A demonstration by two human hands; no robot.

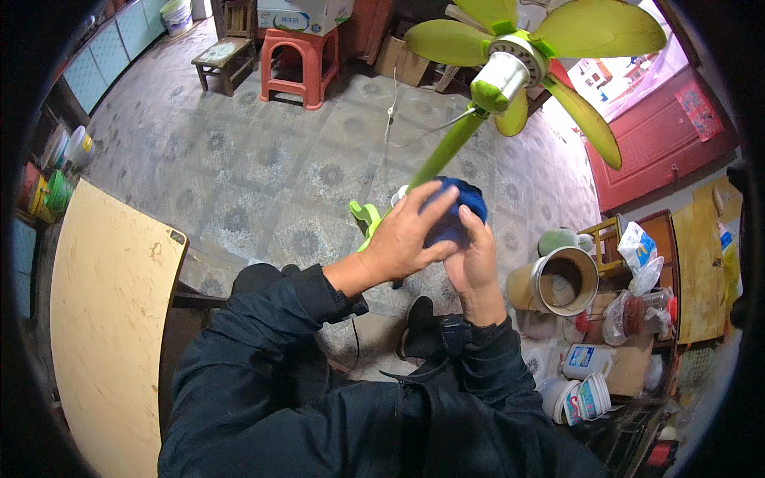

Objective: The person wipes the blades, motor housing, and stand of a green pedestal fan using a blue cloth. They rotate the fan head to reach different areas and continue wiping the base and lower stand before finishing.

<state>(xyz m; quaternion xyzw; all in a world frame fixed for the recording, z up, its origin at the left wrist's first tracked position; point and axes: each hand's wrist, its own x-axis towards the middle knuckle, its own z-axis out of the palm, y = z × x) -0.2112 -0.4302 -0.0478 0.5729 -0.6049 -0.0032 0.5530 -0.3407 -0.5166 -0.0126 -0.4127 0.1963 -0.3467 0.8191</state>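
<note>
A dark blue bundle, probably a cloth [472, 200], is between my two hands, partly covered by the fingers. My left hand [397, 236] lays its blurred fingers over the near left side of it. From below and the right, my right hand [475, 269] cups the same bundle, thumb up along it. Just beyond stands an electric fan with yellow-green blades [597, 30] and no guard around them. Its green pole [448, 146] slants down behind my left hand. A bright green foot of the base [366, 214] shows beside that hand, while the rest of the base is hidden.
A pale tabletop [113, 310] is at my left. On the right are a bucket [553, 281], a white jug [588, 361] and plastic tubs [577, 397]. A red stool [299, 71] and a wooden chair [227, 54] stand ahead. A white cord [391, 110] trails across the floor.
</note>
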